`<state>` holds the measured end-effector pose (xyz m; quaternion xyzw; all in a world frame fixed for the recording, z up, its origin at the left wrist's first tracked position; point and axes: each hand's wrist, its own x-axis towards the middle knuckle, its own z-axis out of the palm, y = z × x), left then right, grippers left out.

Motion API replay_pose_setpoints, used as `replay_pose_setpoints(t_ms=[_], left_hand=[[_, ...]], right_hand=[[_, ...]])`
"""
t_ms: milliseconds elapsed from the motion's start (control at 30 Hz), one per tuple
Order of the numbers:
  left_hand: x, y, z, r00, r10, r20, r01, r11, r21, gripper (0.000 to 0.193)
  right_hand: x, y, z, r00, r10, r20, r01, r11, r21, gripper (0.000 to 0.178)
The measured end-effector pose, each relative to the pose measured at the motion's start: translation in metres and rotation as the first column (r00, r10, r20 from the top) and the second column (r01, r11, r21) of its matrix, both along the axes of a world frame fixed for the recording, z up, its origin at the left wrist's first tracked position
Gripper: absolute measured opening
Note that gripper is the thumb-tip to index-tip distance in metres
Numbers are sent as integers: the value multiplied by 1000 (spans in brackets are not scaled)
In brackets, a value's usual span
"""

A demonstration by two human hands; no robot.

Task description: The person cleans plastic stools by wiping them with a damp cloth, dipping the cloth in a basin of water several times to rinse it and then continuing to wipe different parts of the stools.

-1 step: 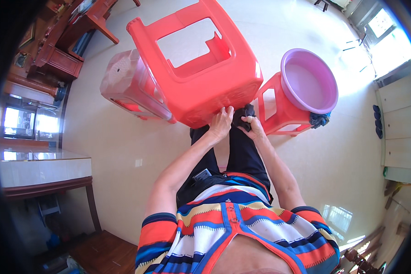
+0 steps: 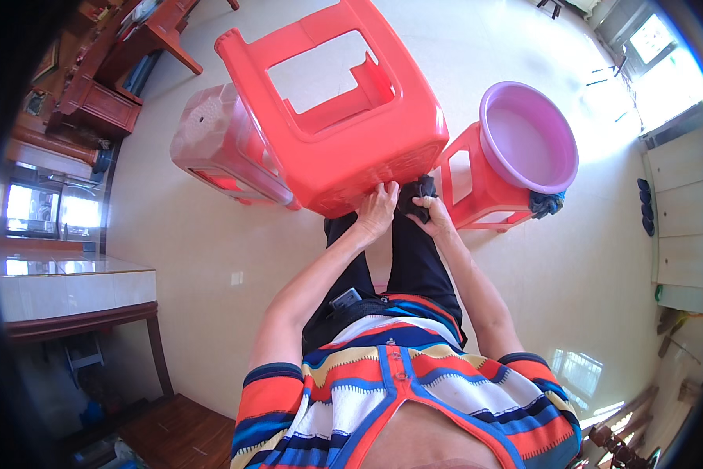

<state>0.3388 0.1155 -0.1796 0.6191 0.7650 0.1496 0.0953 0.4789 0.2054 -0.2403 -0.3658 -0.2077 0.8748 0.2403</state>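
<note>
A red plastic stool (image 2: 320, 156) lies tipped in front of me, its side with a large cut-out facing up and its seat toward my legs. My left hand (image 2: 378, 209) presses curled fingers against the seat's face, near its lower right part; the fingertips are partly hidden. Right beside it, my right hand (image 2: 433, 216) is closed round a crumpled dark cloth (image 2: 417, 193), which sits close to the stool's seat. What supports the tipped stool is hidden.
Behind the tipped stool on the left stands a pale-topped red stool (image 2: 207, 129). To the right, a purple basin (image 2: 529, 139) rests on another red stool (image 2: 462, 176), with a dark blue cloth (image 2: 547, 205) hanging at its corner. A table (image 2: 78, 289) is at far left.
</note>
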Motion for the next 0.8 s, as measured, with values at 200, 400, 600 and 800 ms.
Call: replay_pose_setpoints(t_ms=[200, 400, 600, 800], left_hand=[[1, 7, -19, 998, -36, -49, 34, 999, -35, 33], [11, -8, -32, 932, -11, -361, 65, 989, 136, 34], [17, -26, 58, 982, -150, -117, 173, 962, 212, 19], [-40, 20, 143, 870, 57, 490, -253, 904, 344, 12]], right_hand=[[-1, 5, 43, 992, -55, 110, 44, 994, 100, 23], [-2, 6, 66, 994, -106, -13, 106, 982, 157, 20], [12, 11, 84, 998, -55, 42, 46, 981, 188, 23], [31, 50, 116, 983, -175, 53, 125, 855, 504, 33]])
